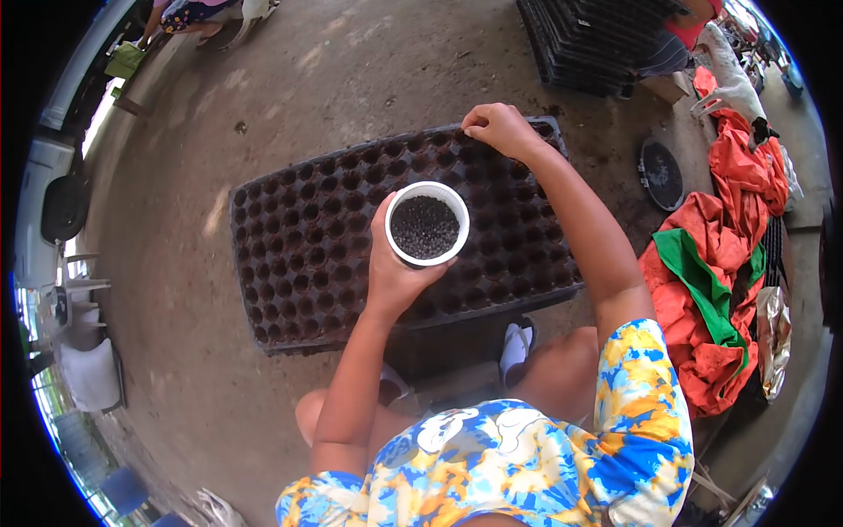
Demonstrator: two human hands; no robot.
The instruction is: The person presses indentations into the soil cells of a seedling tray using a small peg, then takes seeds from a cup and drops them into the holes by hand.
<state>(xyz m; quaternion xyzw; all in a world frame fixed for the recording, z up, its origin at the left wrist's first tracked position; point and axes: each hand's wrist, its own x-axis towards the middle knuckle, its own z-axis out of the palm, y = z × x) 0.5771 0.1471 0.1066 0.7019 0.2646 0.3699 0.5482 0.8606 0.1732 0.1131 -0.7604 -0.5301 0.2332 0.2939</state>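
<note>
Blue, yellow and white patches cover the person's shirt (518, 448), nearest the camera, with both bare arms stretched forward from its sleeves. Ahead, the left hand (395, 279) grasps a white cup (430, 191) with its fingers around the side and the thumb at the near edge; the cup's open mouth faces up and shows small, dark, round grains (425, 227). It is held above the near-middle part of a wide black tray (509, 304), whose many round cells run in rows and look dark brown inside. The right hand (502, 130) is at the tray's far edge, toward the right corner, fingers curled inward; whether they pinch anything cannot be told. A white slipper (515, 347) shows just beyond the near edge. To the right lie a round dark basin (660, 174) and crumpled orange cloth (698, 224) with a green piece (698, 279) on it. Stacked black trays (588, 44) stand farther off, a person in red (700, 26) beside them.
</note>
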